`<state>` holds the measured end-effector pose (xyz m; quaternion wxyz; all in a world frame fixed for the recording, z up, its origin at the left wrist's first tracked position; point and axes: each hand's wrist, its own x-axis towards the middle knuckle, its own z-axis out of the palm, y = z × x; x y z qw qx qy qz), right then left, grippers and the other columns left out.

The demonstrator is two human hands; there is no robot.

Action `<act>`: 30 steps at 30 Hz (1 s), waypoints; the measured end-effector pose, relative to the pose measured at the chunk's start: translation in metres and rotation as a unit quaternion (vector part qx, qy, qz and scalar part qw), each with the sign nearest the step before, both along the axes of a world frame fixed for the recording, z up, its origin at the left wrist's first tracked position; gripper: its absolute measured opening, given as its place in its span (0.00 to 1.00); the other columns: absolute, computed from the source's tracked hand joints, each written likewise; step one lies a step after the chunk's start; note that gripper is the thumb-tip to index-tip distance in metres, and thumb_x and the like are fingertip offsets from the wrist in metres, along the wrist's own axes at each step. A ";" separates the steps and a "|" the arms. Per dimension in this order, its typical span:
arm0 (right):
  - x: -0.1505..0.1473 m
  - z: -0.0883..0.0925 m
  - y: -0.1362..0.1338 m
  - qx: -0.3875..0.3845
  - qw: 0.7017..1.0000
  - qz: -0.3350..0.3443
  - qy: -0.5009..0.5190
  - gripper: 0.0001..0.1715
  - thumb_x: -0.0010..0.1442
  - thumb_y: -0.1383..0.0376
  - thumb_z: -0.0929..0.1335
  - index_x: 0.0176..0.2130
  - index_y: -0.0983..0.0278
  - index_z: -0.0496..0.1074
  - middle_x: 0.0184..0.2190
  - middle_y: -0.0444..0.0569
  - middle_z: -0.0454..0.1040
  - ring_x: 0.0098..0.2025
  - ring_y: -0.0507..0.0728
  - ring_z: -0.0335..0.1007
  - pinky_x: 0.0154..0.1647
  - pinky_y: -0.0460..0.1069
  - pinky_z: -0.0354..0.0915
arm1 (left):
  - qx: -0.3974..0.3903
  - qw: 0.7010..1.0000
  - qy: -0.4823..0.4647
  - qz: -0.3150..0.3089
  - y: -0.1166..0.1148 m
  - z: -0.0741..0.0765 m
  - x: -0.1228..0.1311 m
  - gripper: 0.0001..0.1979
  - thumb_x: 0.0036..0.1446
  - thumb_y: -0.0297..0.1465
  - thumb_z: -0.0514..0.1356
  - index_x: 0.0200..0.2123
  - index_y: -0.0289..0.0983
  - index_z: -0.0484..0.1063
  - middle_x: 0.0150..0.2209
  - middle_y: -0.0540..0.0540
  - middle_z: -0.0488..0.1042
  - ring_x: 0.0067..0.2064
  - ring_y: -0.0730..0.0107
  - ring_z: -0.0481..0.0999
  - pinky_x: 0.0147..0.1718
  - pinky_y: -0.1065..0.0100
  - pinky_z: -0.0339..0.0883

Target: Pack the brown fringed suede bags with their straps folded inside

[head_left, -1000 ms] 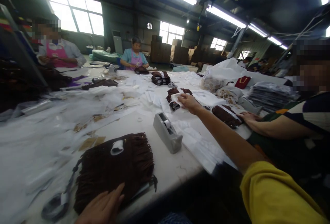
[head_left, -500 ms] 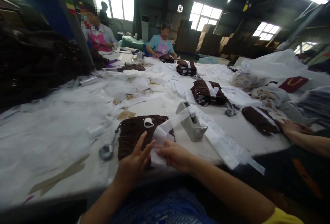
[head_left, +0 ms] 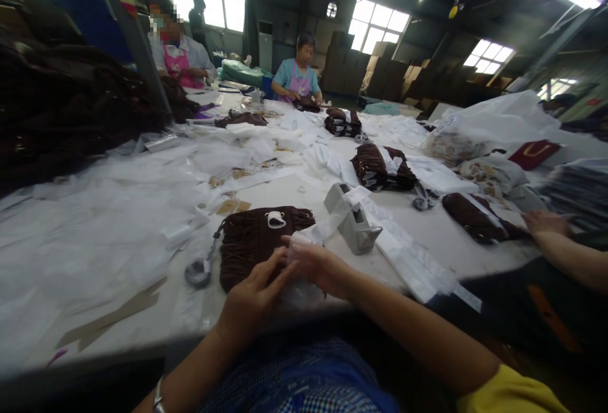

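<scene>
A brown fringed bag (head_left: pixel 251 232) lies flat on the table in front of me, with a white wrap at its top middle and a grey looped strap (head_left: pixel 197 272) at its left. Over its right part I hold a thin, translucent white sheet (head_left: pixel 301 292), crumpled between my hands. My left hand (head_left: pixel 254 296) closes on its left side, fingertips close to the other hand. My right hand (head_left: pixel 323 267) pinches its upper part, thumb and fingers together. A grey tape dispenser (head_left: pixel 365 235) stands just right of the bag, a pale strip lying across it.
Thin white sheets (head_left: pixel 118 229) cover the table's left side. Wrapped brown bags (head_left: pixel 384 166) lie farther back. At the right, a co-worker's hand (head_left: pixel 546 223) is beside another brown bag (head_left: pixel 475 216). Two people work across the table. A metal post (head_left: pixel 135 39) rises at the left.
My hands have come closer together and the white sheet has bunched up between them. My left fingers, stretched over the bag before, now close in at the sheet.
</scene>
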<state>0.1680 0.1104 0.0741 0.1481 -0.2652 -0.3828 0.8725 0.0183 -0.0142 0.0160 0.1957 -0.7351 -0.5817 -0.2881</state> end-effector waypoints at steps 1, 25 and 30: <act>-0.003 -0.002 -0.002 -0.022 1.000 0.000 0.009 0.31 0.57 0.60 0.72 0.57 0.65 0.67 0.49 0.53 0.76 0.51 0.58 0.74 0.58 0.54 0.64 | 0.007 1.000 0.003 0.005 0.001 -0.001 0.001 0.26 0.61 0.24 0.57 0.63 0.44 0.65 0.64 0.36 0.64 0.55 0.57 0.74 0.45 0.63 0.75; -0.102 0.037 0.111 0.684 0.723 0.086 0.053 0.25 0.70 0.53 0.59 0.56 0.62 0.73 0.56 0.51 0.73 0.60 0.58 0.66 0.64 0.54 0.56 | 0.048 0.997 -0.050 -0.035 -0.006 -0.006 -0.002 0.27 0.58 0.14 0.49 0.59 0.34 0.69 0.63 0.40 0.66 0.68 0.49 0.57 0.57 0.55 0.69; -0.122 0.004 0.126 0.648 0.741 0.135 -0.114 0.26 0.67 0.50 0.61 0.51 0.62 0.77 0.50 0.49 0.78 0.53 0.59 0.72 0.55 0.50 0.62 | 0.036 0.996 -0.074 0.037 -0.001 -0.004 0.002 0.27 0.58 0.14 0.49 0.57 0.36 0.71 0.65 0.37 0.63 0.67 0.48 0.58 0.55 0.54 0.70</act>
